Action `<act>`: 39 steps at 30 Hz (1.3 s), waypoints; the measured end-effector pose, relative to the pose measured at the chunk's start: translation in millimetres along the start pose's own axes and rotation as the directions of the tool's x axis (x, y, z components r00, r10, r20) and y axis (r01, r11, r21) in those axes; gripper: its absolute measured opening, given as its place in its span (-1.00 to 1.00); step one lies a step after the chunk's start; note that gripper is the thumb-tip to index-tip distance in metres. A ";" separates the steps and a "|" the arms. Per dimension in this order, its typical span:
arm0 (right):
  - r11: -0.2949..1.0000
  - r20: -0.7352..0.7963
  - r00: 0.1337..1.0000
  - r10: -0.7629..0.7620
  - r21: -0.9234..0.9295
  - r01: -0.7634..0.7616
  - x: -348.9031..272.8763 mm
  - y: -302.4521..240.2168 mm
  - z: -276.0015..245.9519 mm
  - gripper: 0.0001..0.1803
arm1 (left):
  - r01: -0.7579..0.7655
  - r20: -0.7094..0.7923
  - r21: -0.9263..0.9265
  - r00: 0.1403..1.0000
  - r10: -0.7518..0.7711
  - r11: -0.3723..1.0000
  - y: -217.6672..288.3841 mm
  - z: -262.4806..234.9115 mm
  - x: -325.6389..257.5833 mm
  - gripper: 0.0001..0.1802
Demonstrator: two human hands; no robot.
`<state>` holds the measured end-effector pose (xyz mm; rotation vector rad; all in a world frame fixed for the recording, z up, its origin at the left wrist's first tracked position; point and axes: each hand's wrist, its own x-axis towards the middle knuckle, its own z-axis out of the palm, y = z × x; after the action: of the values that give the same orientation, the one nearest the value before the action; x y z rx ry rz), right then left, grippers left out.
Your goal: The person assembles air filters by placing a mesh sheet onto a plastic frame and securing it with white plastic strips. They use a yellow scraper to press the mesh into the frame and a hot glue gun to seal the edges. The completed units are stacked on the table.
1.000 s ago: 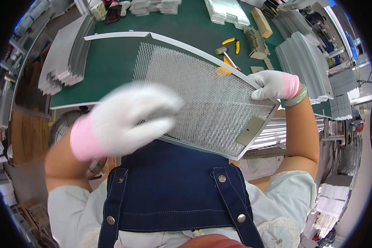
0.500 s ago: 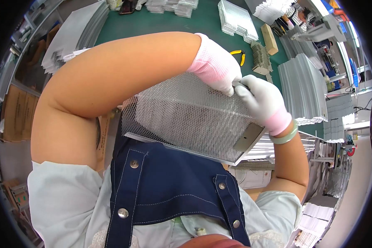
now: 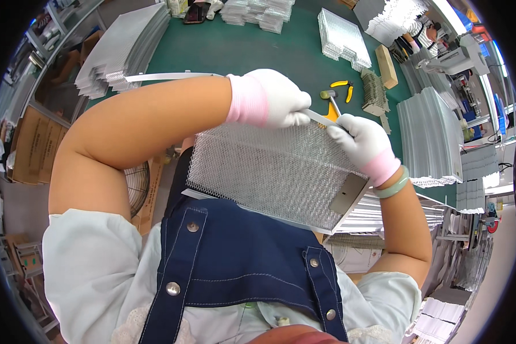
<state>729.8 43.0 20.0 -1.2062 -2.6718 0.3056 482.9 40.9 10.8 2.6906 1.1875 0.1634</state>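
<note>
A silver mesh panel (image 3: 264, 172) slants between my body and the green bench, with metal edging along its near and right sides and a small plate (image 3: 350, 193) near its right corner. My gloved left hand (image 3: 275, 100) is closed on a thin metal strip (image 3: 321, 118) above the panel's far edge. The strip's other end lies in my right hand (image 3: 364, 142), whose thumb and fingers pinch it by the far right corner. A light strip (image 3: 172, 75) shows beyond my left forearm; whether it is the same piece is hidden.
Past my hands lie a hammer (image 3: 329, 94), yellow-handled pliers (image 3: 350, 92), a stack of small metal plates (image 3: 374, 94) and a wooden block (image 3: 386, 66). Mesh stacks stand left (image 3: 123, 49), far right (image 3: 344, 39) and right (image 3: 430, 135). A phone (image 3: 196, 12) lies at the back.
My left hand has moved left, away from my right hand, and a length of strip now shows between them. The hammer and the light strip beyond my forearm have come into view.
</note>
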 end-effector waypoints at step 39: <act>0.959 -0.143 0.960 -0.241 -0.186 0.213 45.6 -30.2 45.8 -0.68 | -0.006 -0.086 0.016 0.996 0.007 1.000 -30.8 7.5 -35.2 -0.73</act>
<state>666.8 53.1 -11.9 -0.9054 -2.6971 -0.0556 438.4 34.1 -4.1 2.7268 1.2091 0.2751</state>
